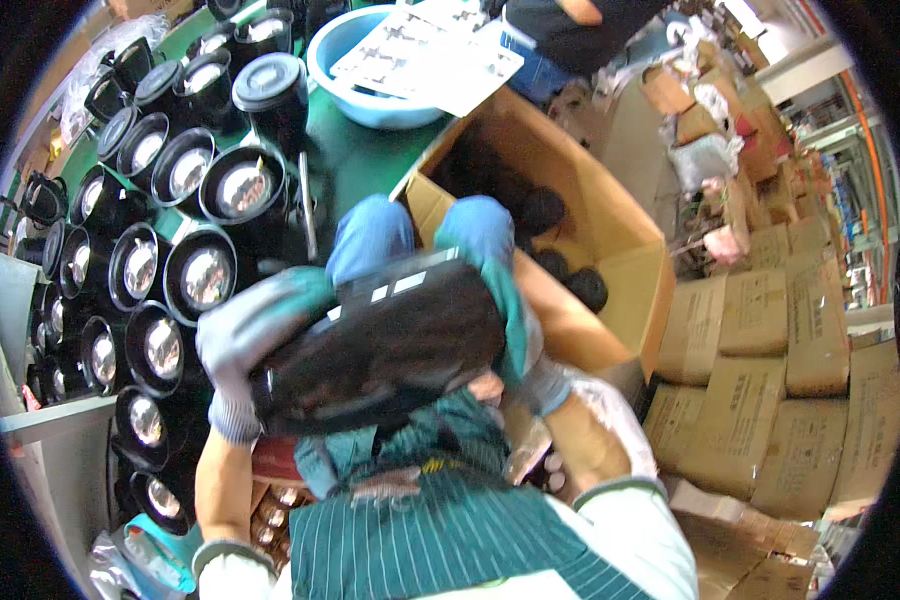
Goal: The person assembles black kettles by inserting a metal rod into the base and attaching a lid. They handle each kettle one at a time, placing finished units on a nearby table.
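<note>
Both gloved hands are gripping a glossy black, roughly cylindrical piece (390,345), which is slanting in front of the teal striped apron (400,545), on the near left side of the open cardboard carton (620,255). The left hand (240,328) is clasping the end farther from the carton, and the right hand (515,320) is curling around the end nearer to it. Blur is hiding exactly where the fingertips are pressing.

Inside the carton, dark round pieces (542,210) are lying loose in shadow. To the left of the carton, the green tabletop (340,160) is carrying rows of black cup-shaped housings (242,185), many of them showing mirror-like silver insides. Just beyond the carton's far left corner, a light-blue basin (395,115) is sitting with printed sheets (450,65) resting across its top. To the right of the carton, closed cardboard boxes (735,400) are standing stacked. Well away from the carton, toward the near left, a turquoise plastic basket (175,570) is showing beside the housings.
</note>
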A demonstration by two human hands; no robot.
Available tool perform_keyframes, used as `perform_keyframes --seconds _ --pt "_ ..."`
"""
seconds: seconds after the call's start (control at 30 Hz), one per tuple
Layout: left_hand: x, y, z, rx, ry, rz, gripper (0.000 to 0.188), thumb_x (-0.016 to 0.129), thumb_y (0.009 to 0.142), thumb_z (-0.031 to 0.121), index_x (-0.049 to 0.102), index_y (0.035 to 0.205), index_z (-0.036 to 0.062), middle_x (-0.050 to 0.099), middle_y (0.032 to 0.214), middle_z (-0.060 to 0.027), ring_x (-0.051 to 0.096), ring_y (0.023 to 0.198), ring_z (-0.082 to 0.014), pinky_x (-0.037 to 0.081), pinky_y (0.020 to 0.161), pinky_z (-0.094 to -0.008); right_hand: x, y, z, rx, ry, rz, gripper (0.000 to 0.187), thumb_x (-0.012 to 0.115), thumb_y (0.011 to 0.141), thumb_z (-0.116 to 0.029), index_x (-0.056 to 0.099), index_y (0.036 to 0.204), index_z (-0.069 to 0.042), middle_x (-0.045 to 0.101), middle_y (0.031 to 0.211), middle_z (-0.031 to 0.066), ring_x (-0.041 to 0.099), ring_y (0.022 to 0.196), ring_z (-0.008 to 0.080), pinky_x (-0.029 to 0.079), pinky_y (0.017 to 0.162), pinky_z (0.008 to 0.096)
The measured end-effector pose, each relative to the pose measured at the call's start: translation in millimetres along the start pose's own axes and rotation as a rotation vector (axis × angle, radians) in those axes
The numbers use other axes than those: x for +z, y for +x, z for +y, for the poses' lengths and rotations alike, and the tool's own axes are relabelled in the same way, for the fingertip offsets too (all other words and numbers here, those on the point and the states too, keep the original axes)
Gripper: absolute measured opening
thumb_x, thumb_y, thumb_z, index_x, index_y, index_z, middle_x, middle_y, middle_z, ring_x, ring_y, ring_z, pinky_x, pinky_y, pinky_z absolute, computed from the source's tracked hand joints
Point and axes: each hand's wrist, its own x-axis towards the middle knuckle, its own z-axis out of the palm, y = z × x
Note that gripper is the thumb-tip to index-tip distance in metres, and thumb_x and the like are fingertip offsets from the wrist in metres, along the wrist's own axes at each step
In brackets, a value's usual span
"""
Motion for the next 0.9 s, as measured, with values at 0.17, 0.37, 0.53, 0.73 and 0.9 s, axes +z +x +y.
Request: perform_keyframes --seconds 0.17,0.37,0.53,0.73,0.9 --pt "20.8 -2.8 -24.6 -0.378 -0.379 0.052 0.043 0.075 0.087 0.024 0.070 0.118 -0.0051 0.075 0.115 -0.0190 0.073 0.105 -0.0258 0.056 0.096 -0.0365 9.5 16.5 -33.6 -0.231 0.184 -0.153 0.064 0.044 0.112 -0.032 0.022 0.163 0.000 0.025 0.169 0.0123 0.024 0.155 0.0191 0.019 0.126 0.0347" --pt "15.0 60.3 26.5 -0.517 -0.794 -0.100 0.073 0.076 0.078 0.003 0.052 0.145 -0.0076 0.067 0.133 -0.0170 0.064 0.121 -0.0195 0.047 0.109 -0.0344 -28.5 24.0 28.4 -0.003 1.088 -0.027 0.070 0.050 0.104 -0.056 0.043 0.154 -0.008 0.053 0.150 0.0137 0.054 0.135 0.0279 0.044 0.114 0.0488" --pt "16.7 64.5 59.4 -0.379 -0.913 -0.149 0.080 0.073 0.077 0.007 0.044 0.151 -0.0075 0.056 0.148 -0.0198 0.053 0.138 -0.0251 0.034 0.119 -0.0386 -12.1 38.5 57.8 -0.029 1.038 0.081 0.073 0.049 0.099 -0.064 0.046 0.151 -0.013 0.051 0.151 0.0150 0.052 0.135 0.0345 0.043 0.114 0.0536" --pt "18.4 70.3 71.9 -0.198 -0.582 -0.150 0.063 0.072 0.078 0.007 0.060 0.139 -0.0033 0.054 0.146 -0.0272 0.055 0.137 -0.0371 0.037 0.116 -0.0428 -15.4 41.1 51.5 -0.001 1.158 0.224 0.066 0.054 0.099 -0.058 0.050 0.145 -0.012 0.055 0.144 0.0174 0.056 0.129 0.0350 0.045 0.112 0.0526" --pt "21.4 64.2 81.1 0.071 -0.114 -0.057 0.053 0.081 0.081 0.040 0.073 0.117 0.0025 0.057 0.139 -0.0320 0.053 0.133 -0.0492 0.042 0.111 -0.0550 -18.0 38.6 48.3 0.007 1.193 0.271 0.060 0.058 0.098 -0.053 0.054 0.140 -0.010 0.058 0.138 0.0194 0.059 0.124 0.0354 0.047 0.111 0.0518"
